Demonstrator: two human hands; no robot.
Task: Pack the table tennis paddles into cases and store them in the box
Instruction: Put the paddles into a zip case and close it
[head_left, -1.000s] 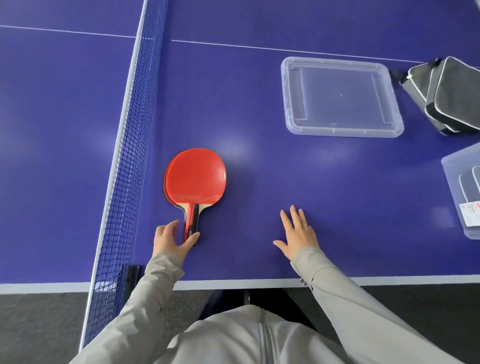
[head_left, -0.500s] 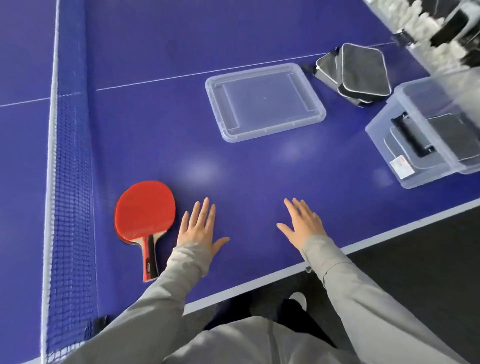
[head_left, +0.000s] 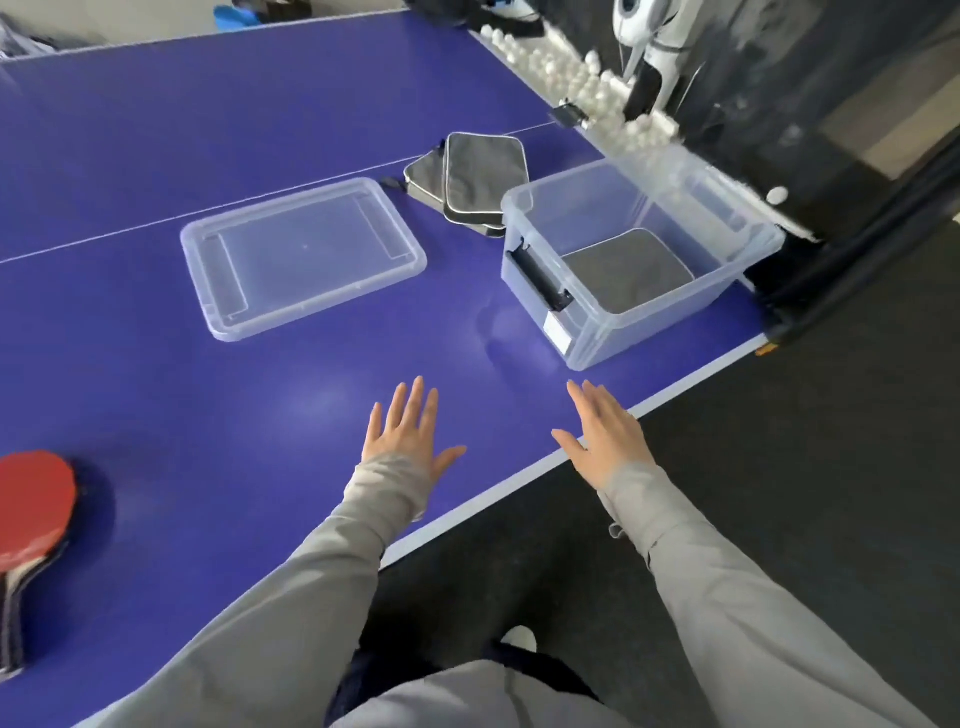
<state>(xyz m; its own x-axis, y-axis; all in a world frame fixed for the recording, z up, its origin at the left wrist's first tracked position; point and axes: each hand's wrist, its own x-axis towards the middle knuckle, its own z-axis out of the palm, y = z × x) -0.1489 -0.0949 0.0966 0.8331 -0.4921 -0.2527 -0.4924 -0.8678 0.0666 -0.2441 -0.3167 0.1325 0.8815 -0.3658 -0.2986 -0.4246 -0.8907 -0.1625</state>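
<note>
A stack of red-faced paddles (head_left: 32, 514) lies at the far left edge of the blue table, handles toward me. A clear plastic box (head_left: 737, 260) stands at the right with one grey case (head_left: 626, 270) flat inside it. Two more grey cases (head_left: 480, 182) lie overlapped on the table behind the box. The box's clear lid (head_left: 301, 257) rests upside down in the middle. My left hand (head_left: 410, 431) is flat and empty over the table, fingers spread. My right hand (head_left: 605, 434) is also empty and spread, over the table's near edge below the box.
Along the table's far right edge runs a row of several white balls (head_left: 587, 83). A white ball machine (head_left: 644, 31) and dark netting stand beyond it. Dark floor (head_left: 779, 467) lies to the right of the table's white-lined edge.
The view has swung right, so the paddles slid to the far left and the box came fully into sight. My left hand let go of the paddle handle and moved right with the right hand.
</note>
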